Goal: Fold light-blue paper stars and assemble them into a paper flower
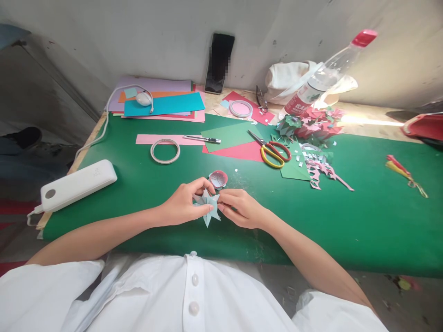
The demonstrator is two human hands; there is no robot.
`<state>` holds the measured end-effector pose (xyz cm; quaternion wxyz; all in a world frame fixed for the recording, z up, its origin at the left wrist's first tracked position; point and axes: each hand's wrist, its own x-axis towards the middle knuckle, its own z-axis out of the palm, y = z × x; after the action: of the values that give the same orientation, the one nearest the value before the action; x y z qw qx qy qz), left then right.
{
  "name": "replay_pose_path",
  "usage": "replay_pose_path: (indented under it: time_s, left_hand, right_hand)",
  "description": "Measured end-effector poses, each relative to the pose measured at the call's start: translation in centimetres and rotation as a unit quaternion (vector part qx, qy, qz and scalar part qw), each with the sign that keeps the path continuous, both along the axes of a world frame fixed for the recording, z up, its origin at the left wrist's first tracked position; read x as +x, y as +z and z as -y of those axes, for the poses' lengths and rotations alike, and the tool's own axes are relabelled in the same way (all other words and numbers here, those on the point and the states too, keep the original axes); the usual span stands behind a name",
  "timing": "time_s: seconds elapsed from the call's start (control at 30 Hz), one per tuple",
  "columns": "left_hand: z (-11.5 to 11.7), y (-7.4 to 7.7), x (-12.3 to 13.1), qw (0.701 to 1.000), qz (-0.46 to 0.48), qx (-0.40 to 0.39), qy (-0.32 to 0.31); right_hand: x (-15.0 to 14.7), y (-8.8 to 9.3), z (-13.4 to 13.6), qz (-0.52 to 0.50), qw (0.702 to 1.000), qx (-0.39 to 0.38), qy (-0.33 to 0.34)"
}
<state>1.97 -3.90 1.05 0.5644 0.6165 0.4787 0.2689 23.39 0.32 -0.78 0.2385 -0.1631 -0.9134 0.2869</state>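
Observation:
A pale blue paper flower (206, 213) with pointed petals is held above the green mat near its front edge. My left hand (185, 203) is closed on it, thumb across the front and fingers behind its upper left side. At the flower's right edge, my right hand (244, 208) pinches a petal between thumb and fingers; the fingertips are partly hidden. Just behind the hands, a small cup-shaped paper piece (218, 179), red outside and pale inside, rests on the mat.
Scissors (273, 152), a utility knife (204, 139) and a tape roll (165, 151) lie beyond the hands among coloured paper. A white power bank (79, 184) sits left. Behind right are a tilted bottle (311, 87), red paper flowers (318, 123) and pink scraps (320, 170). A phone (219, 62) leans on the wall.

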Motion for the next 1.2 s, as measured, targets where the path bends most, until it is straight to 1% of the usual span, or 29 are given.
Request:
replay_pose_path:
  time_s: [0.73,1.0,1.2]
  left_hand:
    - [0.03,0.27,0.04,1.000,0.009,0.000,-0.013]
    - [-0.03,0.17,-0.01,1.000,0.011,-0.007,-0.013]
    - [-0.03,0.23,-0.05,1.000,0.013,0.003,-0.008]
  right_hand:
    - [0.06,0.31,-0.05,-0.006,1.000,-0.005,0.009]
    - [0.10,0.20,-0.04,-0.003,1.000,0.001,0.010]
    - [0.19,0.18,-0.17,-0.005,1.000,0.002,0.009]
